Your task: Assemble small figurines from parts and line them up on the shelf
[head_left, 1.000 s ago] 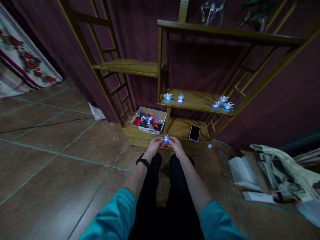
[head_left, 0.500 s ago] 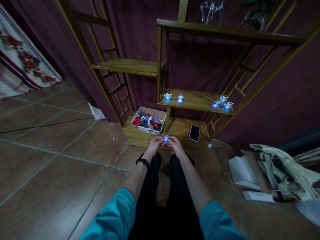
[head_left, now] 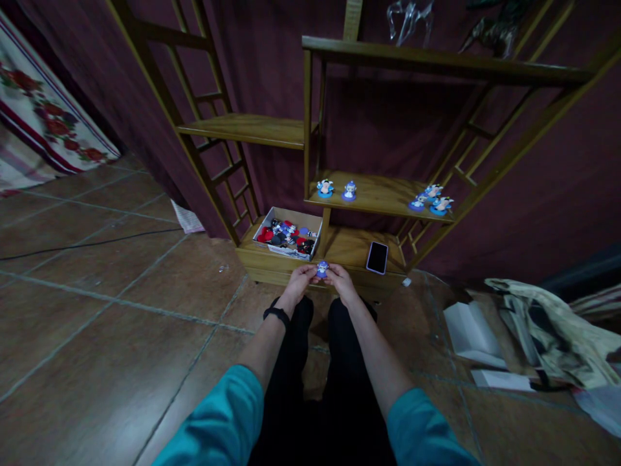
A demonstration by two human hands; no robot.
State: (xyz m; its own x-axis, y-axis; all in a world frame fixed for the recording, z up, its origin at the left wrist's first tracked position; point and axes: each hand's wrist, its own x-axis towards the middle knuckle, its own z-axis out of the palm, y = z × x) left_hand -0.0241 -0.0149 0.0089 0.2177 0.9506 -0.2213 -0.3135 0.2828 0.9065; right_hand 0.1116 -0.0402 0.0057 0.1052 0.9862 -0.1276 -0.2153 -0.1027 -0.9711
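Note:
A small purple and white toy figurine (head_left: 323, 270) is held upright between my two hands, in front of the low shelf's edge. My left hand (head_left: 301, 279) pinches it from the left, and my right hand (head_left: 338, 279) grips its right side. Just beyond them, a cardboard box (head_left: 315, 244) holds a jumble of red, black, white and purple figurine pieces. On the middle shelf (head_left: 378, 194) stand a blue-based figurine (head_left: 325, 188) and a purple one (head_left: 348, 191) at the left. A cluster of several similar figurines (head_left: 431, 199) is at the shelf's right end.
A phone (head_left: 377, 257) lies on the low shelf, right of the box. Higher up are a bare wooden shelf (head_left: 247, 129) and a top shelf (head_left: 436, 59) with a clear ornament (head_left: 410, 22). White boxes (head_left: 473, 333) and a cream cloth (head_left: 557, 330) lie on the floor at right.
Both hands keep hold of the figurine in nearly the same spot. The view has shifted very slightly; nothing else visibly differs.

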